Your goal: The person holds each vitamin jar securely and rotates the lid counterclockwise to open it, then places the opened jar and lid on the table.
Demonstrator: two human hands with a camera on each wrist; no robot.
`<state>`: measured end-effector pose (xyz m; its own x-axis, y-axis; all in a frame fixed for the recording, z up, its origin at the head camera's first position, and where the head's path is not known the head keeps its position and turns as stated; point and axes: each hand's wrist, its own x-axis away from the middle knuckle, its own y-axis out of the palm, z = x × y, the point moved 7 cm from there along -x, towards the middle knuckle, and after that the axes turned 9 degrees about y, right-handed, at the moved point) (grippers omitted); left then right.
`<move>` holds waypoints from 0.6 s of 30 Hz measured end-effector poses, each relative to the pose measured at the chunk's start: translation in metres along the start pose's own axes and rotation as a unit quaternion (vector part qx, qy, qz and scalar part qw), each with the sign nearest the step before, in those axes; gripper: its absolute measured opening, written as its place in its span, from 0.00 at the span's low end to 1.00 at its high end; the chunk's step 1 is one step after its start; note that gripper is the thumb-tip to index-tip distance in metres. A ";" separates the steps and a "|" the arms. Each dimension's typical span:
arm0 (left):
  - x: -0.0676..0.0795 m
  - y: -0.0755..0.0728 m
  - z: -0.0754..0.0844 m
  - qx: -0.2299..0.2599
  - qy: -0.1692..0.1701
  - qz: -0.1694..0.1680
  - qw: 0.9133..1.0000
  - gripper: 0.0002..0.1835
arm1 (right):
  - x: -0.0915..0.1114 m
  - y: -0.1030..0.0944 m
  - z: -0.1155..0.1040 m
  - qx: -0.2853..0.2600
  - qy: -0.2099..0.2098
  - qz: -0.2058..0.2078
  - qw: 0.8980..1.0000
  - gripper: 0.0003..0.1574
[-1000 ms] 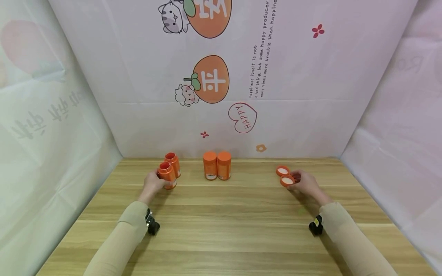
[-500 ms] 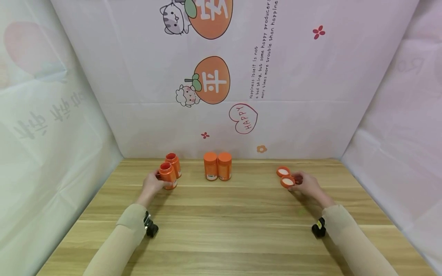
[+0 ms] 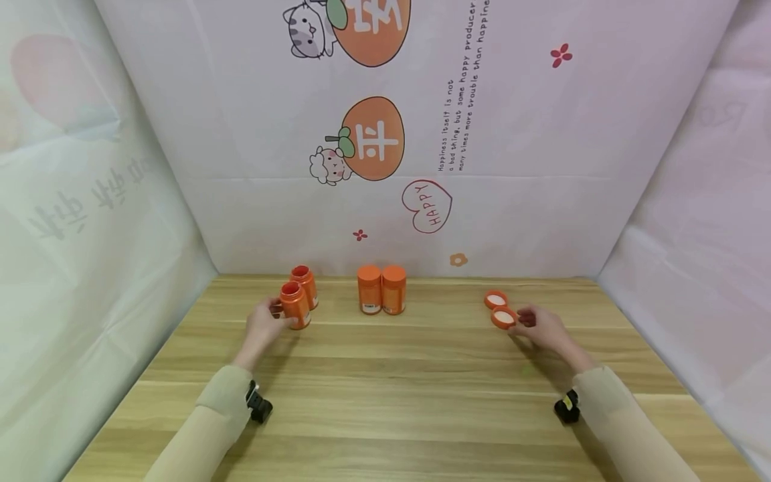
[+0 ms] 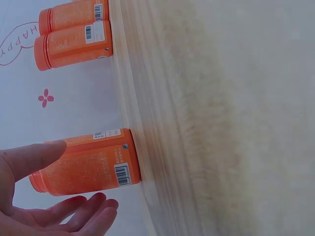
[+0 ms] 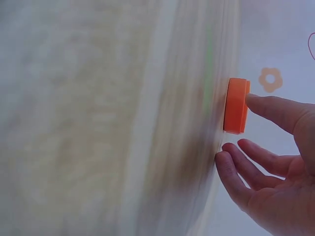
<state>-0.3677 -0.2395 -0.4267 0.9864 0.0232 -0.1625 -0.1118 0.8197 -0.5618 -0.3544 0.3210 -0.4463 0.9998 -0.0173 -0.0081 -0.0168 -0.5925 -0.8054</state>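
At the left of the table, two uncapped orange bottles (image 3: 295,306) stand upright, one close behind the other. My left hand (image 3: 265,328) is beside the front bottle. In the left wrist view its thumb overlaps the orange bottle (image 4: 88,167), while the fingers (image 4: 98,216) are spread apart from the side. Over on the right, two orange lids (image 3: 503,317) lie with their white insides up, edge by edge. My right hand (image 3: 545,329) is beside the nearer one, fingers loosely spread. The right wrist view shows a gap between the fingers (image 5: 231,172) and the orange lid (image 5: 236,105).
Two capped orange bottles (image 3: 382,289) stand side by side at the back middle of the wooden table (image 3: 385,388). A printed white cloth (image 3: 512,201) rises behind, with white cloth sides at left and right.
My right hand has drawn back slightly to the right from the nearer lid. My left hand has loosened and shifted slightly back from the front bottle. Bottles and lids stay in place.
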 end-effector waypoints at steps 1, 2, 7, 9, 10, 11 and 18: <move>0.001 0.000 0.000 -0.004 -0.001 0.000 1.000 0.33 | 0.002 0.000 0.000 0.004 0.000 -0.006 1.000 0.37; 0.002 -0.001 0.001 -0.010 0.000 0.001 1.000 0.33 | 0.003 -0.001 -0.001 0.007 0.003 -0.007 1.000 0.36; 0.009 -0.001 0.002 -0.022 -0.013 -0.002 1.000 0.34 | 0.011 -0.003 -0.003 0.021 0.012 -0.018 1.000 0.36; 0.012 -0.001 0.003 -0.026 -0.016 -0.001 1.000 0.34 | 0.014 -0.003 -0.004 0.029 0.015 -0.022 0.999 0.36; 0.013 -0.002 0.004 -0.029 -0.015 0.000 0.999 0.33 | 0.015 -0.003 -0.005 0.033 0.018 -0.023 0.999 0.36; 0.014 -0.002 0.005 -0.032 -0.014 0.001 0.999 0.33 | 0.016 -0.003 -0.005 0.037 0.019 -0.025 0.999 0.36; 0.021 -0.001 0.009 -0.064 0.005 0.000 0.998 0.28 | 0.025 -0.002 -0.010 0.056 0.016 -0.033 0.998 0.37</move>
<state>-0.3457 -0.2344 -0.4223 0.9853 0.0169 -0.1700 -0.1267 0.7399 -0.6607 -0.3292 0.3137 -0.4389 0.9979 -0.0081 0.0641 0.0515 -0.4995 -0.8648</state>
